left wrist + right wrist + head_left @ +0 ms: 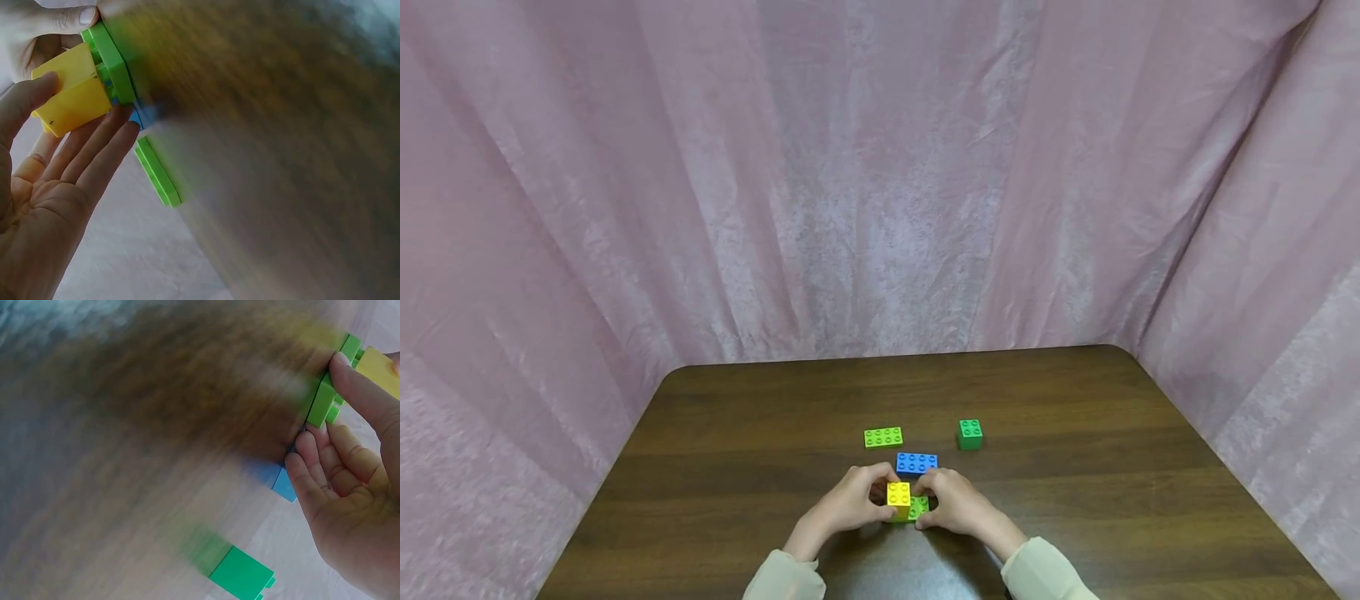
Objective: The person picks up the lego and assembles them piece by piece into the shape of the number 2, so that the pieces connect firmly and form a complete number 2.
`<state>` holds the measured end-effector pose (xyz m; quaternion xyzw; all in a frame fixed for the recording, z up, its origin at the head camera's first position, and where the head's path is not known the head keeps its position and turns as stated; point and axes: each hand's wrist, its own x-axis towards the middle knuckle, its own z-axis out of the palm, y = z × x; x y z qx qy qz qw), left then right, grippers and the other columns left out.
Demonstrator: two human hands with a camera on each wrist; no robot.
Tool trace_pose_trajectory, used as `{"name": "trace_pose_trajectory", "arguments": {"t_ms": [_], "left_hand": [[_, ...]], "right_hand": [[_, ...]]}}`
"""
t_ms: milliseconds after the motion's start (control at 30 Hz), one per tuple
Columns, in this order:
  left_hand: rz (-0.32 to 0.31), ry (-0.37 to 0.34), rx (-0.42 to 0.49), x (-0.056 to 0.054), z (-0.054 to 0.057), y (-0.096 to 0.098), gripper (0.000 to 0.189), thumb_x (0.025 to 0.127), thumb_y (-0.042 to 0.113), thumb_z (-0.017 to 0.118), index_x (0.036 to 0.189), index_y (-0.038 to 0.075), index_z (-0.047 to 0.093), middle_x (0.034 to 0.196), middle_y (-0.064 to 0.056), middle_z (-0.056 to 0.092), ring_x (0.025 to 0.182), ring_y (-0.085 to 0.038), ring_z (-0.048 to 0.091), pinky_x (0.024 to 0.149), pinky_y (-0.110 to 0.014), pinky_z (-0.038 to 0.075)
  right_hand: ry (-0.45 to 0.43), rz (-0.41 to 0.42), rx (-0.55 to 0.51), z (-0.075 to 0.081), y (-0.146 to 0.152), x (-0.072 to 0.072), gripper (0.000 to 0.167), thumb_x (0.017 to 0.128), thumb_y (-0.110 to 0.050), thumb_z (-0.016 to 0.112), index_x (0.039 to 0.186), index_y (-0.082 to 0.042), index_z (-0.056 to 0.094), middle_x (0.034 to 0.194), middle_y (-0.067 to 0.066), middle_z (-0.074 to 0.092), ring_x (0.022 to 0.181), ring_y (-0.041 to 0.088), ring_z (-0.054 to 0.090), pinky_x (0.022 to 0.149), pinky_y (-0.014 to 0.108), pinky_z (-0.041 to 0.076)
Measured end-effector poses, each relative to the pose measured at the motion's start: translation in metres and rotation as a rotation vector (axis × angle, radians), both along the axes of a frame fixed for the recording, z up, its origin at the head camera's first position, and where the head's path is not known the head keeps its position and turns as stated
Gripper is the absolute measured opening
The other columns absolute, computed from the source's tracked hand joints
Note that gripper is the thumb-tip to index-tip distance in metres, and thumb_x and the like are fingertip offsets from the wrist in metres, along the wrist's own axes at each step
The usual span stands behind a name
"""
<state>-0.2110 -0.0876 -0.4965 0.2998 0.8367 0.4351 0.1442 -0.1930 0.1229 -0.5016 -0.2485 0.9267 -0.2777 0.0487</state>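
My left hand (848, 503) pinches a yellow toy building brick (898, 502) between thumb and fingers. Below that brick lies a light green flat brick (116, 62) on the table, several of its studs showing beside the yellow one. In the left wrist view the yellow brick is right at the studs, over one end. My right hand (958, 505) grips the flat brick's other end, its thumb (350, 375) on the near side and fingers on the far side. A blue brick (917, 463) sits just beyond both hands.
Farther back on the wooden table (737, 467) lie a second light green flat brick (883, 437) and, to its right, a dark green brick (970, 435). Pink curtains (880, 183) hang behind the table's far edge and along its sides.
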Motion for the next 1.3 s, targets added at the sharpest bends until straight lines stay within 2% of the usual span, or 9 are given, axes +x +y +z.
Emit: {"name": "trace_pose_trajectory", "arguments": {"t_ms": [267, 500, 700, 933, 1167, 1300], "left_hand": [[0.030, -0.008, 0.018, 0.0038, 0.0004, -0.0033, 0.022, 0.080, -0.002, 0.074, 0.099, 0.002, 0.063, 0.098, -0.013, 0.070, 0.091, -0.024, 0.069, 0.079, -0.032, 0.059], [0.038, -0.037, -0.016, 0.0018, 0.0000, -0.0007, 0.022, 0.082, 0.001, 0.074, 0.101, 0.004, 0.064, 0.102, -0.013, 0.070, 0.092, -0.020, 0.069, 0.081, -0.030, 0.059], [0.023, -0.057, 0.005, 0.0041, 0.0023, 0.0010, 0.023, 0.083, -0.002, 0.073, 0.105, -0.001, 0.065, 0.105, -0.016, 0.070, 0.096, -0.025, 0.070, 0.081, -0.033, 0.059], [0.039, -0.037, -0.002, 0.0066, 0.0035, 0.0015, 0.025, 0.082, -0.002, 0.073, 0.107, -0.002, 0.067, 0.104, -0.017, 0.071, 0.093, -0.023, 0.070, 0.078, -0.031, 0.060], [0.037, -0.048, 0.016, 0.0059, 0.0019, 0.0028, 0.029, 0.083, -0.004, 0.071, 0.112, -0.006, 0.066, 0.109, -0.021, 0.070, 0.095, -0.026, 0.071, 0.077, -0.030, 0.060], [0.039, -0.048, -0.014, 0.0057, 0.0021, 0.0030, 0.032, 0.084, -0.002, 0.071, 0.115, -0.006, 0.065, 0.113, -0.021, 0.069, 0.096, -0.025, 0.071, 0.079, -0.032, 0.060]], "right_hand": [[-0.032, -0.012, -0.009, -0.0016, 0.0014, 0.0006, 0.032, 0.068, -0.017, 0.087, 0.093, -0.004, 0.071, 0.090, 0.004, 0.069, 0.083, 0.013, 0.059, 0.074, 0.029, 0.051], [-0.007, -0.008, -0.008, -0.0025, 0.0013, -0.0003, 0.033, 0.067, -0.018, 0.087, 0.093, -0.004, 0.071, 0.090, 0.004, 0.069, 0.083, 0.014, 0.060, 0.075, 0.029, 0.051], [0.003, -0.003, -0.013, -0.0015, 0.0006, 0.0002, 0.034, 0.068, -0.016, 0.087, 0.095, -0.003, 0.071, 0.092, 0.005, 0.070, 0.085, 0.017, 0.062, 0.078, 0.031, 0.053], [0.008, 0.000, -0.014, -0.0002, -0.0005, 0.0000, 0.035, 0.068, -0.016, 0.087, 0.095, -0.002, 0.071, 0.092, 0.006, 0.070, 0.084, 0.017, 0.061, 0.077, 0.031, 0.052], [0.008, 0.006, -0.011, -0.0009, -0.0005, -0.0015, 0.034, 0.068, -0.016, 0.087, 0.095, -0.003, 0.071, 0.092, 0.006, 0.070, 0.084, 0.017, 0.062, 0.077, 0.031, 0.052], [-0.002, 0.006, -0.014, -0.0002, -0.0003, -0.0015, 0.034, 0.068, -0.015, 0.087, 0.095, -0.002, 0.071, 0.093, 0.007, 0.070, 0.084, 0.017, 0.062, 0.077, 0.031, 0.052]]}}
